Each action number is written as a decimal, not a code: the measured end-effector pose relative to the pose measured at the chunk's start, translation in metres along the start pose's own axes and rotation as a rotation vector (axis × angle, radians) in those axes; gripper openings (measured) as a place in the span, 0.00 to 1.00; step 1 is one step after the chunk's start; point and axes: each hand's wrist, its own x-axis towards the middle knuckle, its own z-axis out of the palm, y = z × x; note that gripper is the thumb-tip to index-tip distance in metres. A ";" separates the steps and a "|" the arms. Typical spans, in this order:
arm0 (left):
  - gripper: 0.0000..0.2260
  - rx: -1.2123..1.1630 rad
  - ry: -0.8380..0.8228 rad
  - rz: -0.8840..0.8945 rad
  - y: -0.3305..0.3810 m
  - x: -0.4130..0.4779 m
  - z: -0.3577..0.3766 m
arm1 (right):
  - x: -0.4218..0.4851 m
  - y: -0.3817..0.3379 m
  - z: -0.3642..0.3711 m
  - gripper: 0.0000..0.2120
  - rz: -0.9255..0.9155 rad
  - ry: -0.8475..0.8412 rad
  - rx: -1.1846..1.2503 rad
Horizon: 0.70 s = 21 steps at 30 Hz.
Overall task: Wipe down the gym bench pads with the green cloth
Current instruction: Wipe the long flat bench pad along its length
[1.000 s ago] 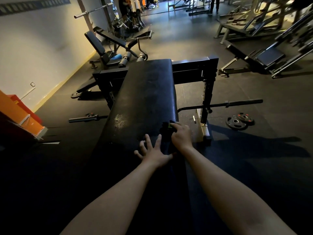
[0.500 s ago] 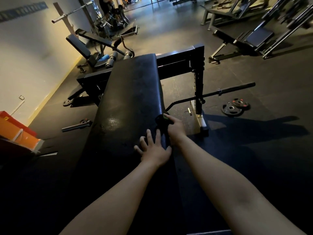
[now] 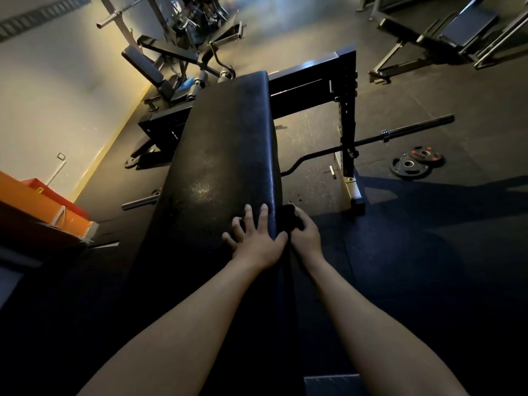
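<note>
Long black pebbled-vinyl bench pad (image 3: 228,144), running lengthwise away from the camera. Left hand (image 3: 257,241), palm down on the pad near its right edge, fingers straight and spread, grasping nothing. Right hand (image 3: 305,235), just beside the left, fingers curled round a dark bunched cloth (image 3: 287,212) held against the pad's right side edge; green not discernible in the dim light. Black steel rack frame (image 3: 348,110) behind. Curved black barbell (image 3: 414,127) and two black weight plates (image 3: 420,170) on the dark rubber floor (image 3: 428,81) to the right.

pebbled, faintly glossy vinyl bench pad (image 3: 228,144) (matt black metal frame (image 3: 347,110)).
</note>
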 end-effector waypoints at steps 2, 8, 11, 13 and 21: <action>0.36 -0.003 0.002 0.002 0.000 0.001 0.000 | 0.022 -0.021 0.004 0.24 -0.039 -0.016 0.031; 0.35 -0.031 -0.002 0.022 -0.003 0.003 0.000 | 0.060 -0.066 0.030 0.24 0.014 -0.165 -0.155; 0.35 -0.044 -0.006 0.034 -0.005 0.004 -0.001 | 0.041 -0.057 0.023 0.22 -0.011 -0.165 -0.193; 0.35 -0.074 -0.019 0.034 -0.006 0.003 -0.003 | 0.025 -0.049 0.016 0.21 -0.006 -0.119 -0.226; 0.28 -0.158 -0.089 0.178 -0.029 -0.014 -0.037 | -0.019 -0.072 0.021 0.19 -0.028 -0.162 -0.582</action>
